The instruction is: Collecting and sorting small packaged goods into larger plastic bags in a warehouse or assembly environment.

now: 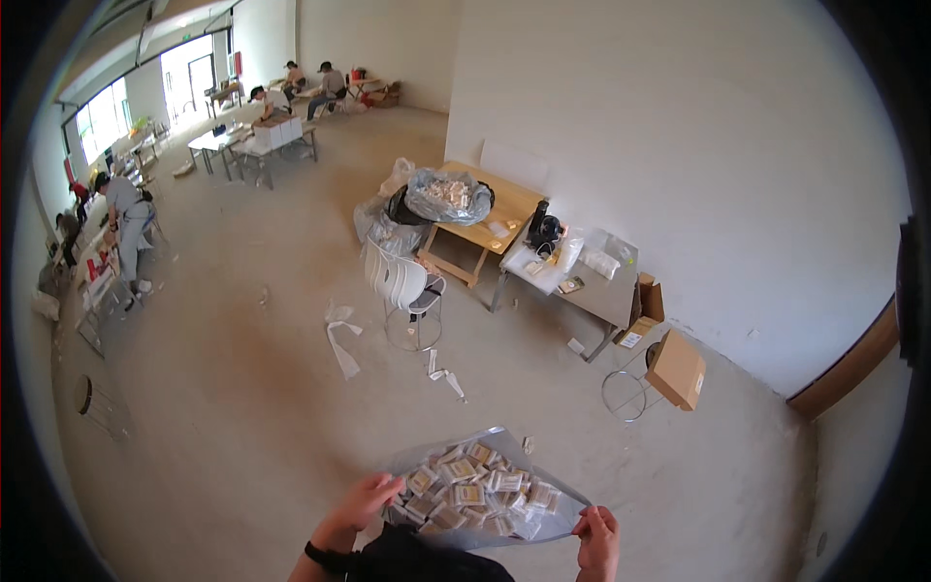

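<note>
In the head view, a grey plastic bag (504, 442), filled with small wrapped packets (469, 496), is held spread low before the body. Its right corner is pinched by the right hand (597, 531); its left edge appears gripped by the left hand (370, 497). If either edge is let slip, packets could be spilled; thin film could be torn by their weight.

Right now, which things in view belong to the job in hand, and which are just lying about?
In the job:
- clear plastic bag
- small packets inside it
- left hand, at its left edge
- right hand, pinching its right corner

Apparently just lying about:
- pale strips on the floor
- white chair
- cardboard box at the right
</note>
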Demonstrator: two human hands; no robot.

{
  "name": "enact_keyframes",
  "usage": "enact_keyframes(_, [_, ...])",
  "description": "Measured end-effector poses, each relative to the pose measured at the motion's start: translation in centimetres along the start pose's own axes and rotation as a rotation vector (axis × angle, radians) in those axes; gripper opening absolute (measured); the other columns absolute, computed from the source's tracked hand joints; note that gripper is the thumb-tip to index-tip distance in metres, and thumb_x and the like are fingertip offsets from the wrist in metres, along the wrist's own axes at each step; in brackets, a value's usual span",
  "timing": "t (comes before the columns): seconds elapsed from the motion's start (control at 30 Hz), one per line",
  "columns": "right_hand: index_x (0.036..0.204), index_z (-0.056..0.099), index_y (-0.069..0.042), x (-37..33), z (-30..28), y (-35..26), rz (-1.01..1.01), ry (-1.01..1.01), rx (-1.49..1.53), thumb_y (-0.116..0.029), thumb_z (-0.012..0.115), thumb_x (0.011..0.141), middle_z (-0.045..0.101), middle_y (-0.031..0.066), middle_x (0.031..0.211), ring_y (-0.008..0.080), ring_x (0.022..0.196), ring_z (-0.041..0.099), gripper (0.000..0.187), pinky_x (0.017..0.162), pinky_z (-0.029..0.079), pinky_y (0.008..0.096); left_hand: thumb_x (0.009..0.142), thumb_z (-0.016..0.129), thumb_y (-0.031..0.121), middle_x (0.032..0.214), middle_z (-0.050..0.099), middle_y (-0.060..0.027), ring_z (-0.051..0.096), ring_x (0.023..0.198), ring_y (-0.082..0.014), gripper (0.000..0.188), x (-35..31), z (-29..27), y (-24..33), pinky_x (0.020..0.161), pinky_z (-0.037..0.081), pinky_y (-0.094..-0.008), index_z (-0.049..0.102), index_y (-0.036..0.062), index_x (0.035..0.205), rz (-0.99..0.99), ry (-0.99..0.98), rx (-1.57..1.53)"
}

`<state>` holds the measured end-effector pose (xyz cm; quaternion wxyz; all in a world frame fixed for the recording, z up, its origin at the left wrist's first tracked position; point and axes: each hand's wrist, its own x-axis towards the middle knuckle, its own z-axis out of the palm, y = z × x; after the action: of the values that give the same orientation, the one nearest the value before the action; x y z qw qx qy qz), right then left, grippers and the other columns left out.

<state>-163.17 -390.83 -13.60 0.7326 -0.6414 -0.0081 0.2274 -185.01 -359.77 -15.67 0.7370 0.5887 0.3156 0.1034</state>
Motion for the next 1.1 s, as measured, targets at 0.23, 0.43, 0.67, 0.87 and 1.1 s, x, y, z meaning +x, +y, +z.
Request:
enact_keyframes(0.23, [0.068, 0.052, -0.004, 8.2, 4.2, -3.2, 0.066, 0.309, 0.053, -0.015, 0.055, 0.087, 0.047, 0.0028, 0.057, 0.0127, 0.054, 0.042, 0.022, 0.052, 0.034, 0.0256, 0.086, 0.056, 0.034, 0.065, 0.046, 0.0029, 0.039, 0.062, -0.0059, 0.034, 17.2, 1.3, 8.8, 0.056, 0.03, -0.0221, 0.047, 0.0097, 0.065, -0.038, -0.125, 0.259])
enact_keyframes(0.43, [0.069, 0.052, -0.003, 14.8, 6.8, -7.1, 0.002, 0.536, 0.071, -0.016, 0.054, 0.087, 0.046, 0.0033, 0.057, 0.0124, 0.053, 0.041, 0.022, 0.051, 0.034, 0.0247, 0.085, 0.061, 0.027, 0.064, 0.043, 0.0048, 0.04, 0.062, -0.006, 0.03, 31.2, 5.2, 12.4, 0.056, 0.029, -0.0211, 0.044, 0.0123, 0.065, -0.12, -0.282, 0.017])
enact_keyframes(0.67, [0.075, 0.055, -0.003, 29.2, 4.8, -7.2, -0.007, 0.474, 0.192, -0.014, 0.057, 0.085, 0.046, 0.0017, 0.059, 0.0109, 0.054, 0.04, 0.016, 0.051, 0.032, 0.0241, 0.083, 0.063, 0.026, 0.066, 0.047, 0.0043, 0.043, 0.064, -0.0062, 0.024, 43.9, 10.4, 15.1, 0.06, 0.033, -0.0215, 0.052, 0.0101, 0.069, -0.121, -0.281, 0.069])
enact_keyframes(0.87, [0.084, 0.057, 0.0, 39.3, 8.6, -13.6, 0.014, 0.501, 0.084, -0.012, 0.057, 0.085, 0.048, 0.0012, 0.061, 0.01, 0.057, 0.044, 0.011, 0.052, 0.035, 0.0227, 0.083, 0.061, 0.035, 0.06, 0.043, 0.0031, 0.038, 0.057, -0.007, 0.036, 53.6, 11.4, 20.2, 0.054, 0.029, -0.0235, 0.044, 0.0118, 0.061, -0.064, -0.195, -0.014])
enact_keyframes(1.1, [0.073, 0.052, -0.002, 52.3, 15.5, -20.1, -0.087, 0.46, 0.118, -0.009, 0.054, 0.087, 0.044, 0.0022, 0.058, 0.012, 0.053, 0.042, 0.015, 0.049, 0.033, 0.0244, 0.086, 0.057, 0.039, 0.059, 0.038, 0.0035, 0.034, 0.057, -0.0056, 0.041, 67.3, 8.5, 26.4, 0.05, 0.026, -0.0247, 0.043, 0.0098, 0.061, -0.034, -0.349, 0.05])
